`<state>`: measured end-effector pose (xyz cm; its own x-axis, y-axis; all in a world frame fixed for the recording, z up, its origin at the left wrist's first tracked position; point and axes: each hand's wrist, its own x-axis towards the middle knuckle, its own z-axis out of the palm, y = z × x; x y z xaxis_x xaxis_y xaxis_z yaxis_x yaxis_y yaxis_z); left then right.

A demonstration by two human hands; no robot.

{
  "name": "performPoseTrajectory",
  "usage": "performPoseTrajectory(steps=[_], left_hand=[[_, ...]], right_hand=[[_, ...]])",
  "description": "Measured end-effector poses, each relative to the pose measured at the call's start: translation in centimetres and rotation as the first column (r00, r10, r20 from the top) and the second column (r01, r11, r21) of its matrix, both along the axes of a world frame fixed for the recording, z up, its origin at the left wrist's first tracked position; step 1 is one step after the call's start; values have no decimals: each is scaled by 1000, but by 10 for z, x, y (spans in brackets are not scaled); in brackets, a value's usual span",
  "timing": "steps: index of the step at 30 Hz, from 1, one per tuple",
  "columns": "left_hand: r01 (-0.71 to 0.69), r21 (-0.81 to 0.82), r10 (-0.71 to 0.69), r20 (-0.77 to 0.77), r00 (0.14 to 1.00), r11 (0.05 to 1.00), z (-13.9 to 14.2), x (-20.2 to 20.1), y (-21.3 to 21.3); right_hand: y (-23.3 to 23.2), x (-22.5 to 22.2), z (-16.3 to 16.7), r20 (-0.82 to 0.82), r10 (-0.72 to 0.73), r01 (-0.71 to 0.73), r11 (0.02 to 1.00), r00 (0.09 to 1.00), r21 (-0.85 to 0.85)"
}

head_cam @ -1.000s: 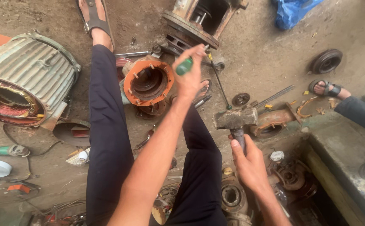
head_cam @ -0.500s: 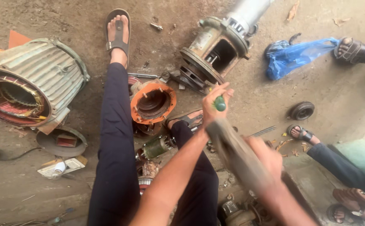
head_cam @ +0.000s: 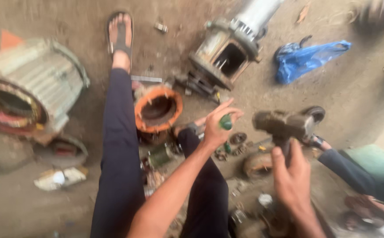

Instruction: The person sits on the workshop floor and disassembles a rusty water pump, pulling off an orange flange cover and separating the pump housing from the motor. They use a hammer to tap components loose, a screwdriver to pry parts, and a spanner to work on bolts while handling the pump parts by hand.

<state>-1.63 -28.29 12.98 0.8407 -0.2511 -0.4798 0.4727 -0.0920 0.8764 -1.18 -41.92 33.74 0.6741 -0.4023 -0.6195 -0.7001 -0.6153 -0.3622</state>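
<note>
Now my right hand (head_cam: 291,183) has swung the rusty steel hammer (head_cam: 284,125) up again, while my left hand (head_cam: 216,128) still pinches the green-handled tool (head_cam: 225,122) upright.

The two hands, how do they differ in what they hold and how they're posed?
The left hand pinches a small green-handled tool with fingers spread, its arm stretched forward; the right hand wraps a fist around a hammer handle, nearer the camera. The left hand's tool is slim; the right hand's hammer has a heavy, blocky head. Both hands are bare and blurred.
</note>
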Motion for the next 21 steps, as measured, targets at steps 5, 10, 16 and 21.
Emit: performPoseTrajectory(steps=[5,10,16,21], left_hand=[[-56,125,61,-36,997,991,4,6,8],[-28,-7,29,66,997,1000,8,2,26],[-34,-85,34,5,999,996,4,10,29],[98,-88,-87,121,989,991,8,15,33]], right_hand=[[7,-49,-8,-263,-589,643,728,764,238],[13,-90,-11,-346,-597,680,702,723,210],[20,-93,-7,-369,-409,470,878,835,93],[25,-77,-7,-306,-321,370,922,896,114]])
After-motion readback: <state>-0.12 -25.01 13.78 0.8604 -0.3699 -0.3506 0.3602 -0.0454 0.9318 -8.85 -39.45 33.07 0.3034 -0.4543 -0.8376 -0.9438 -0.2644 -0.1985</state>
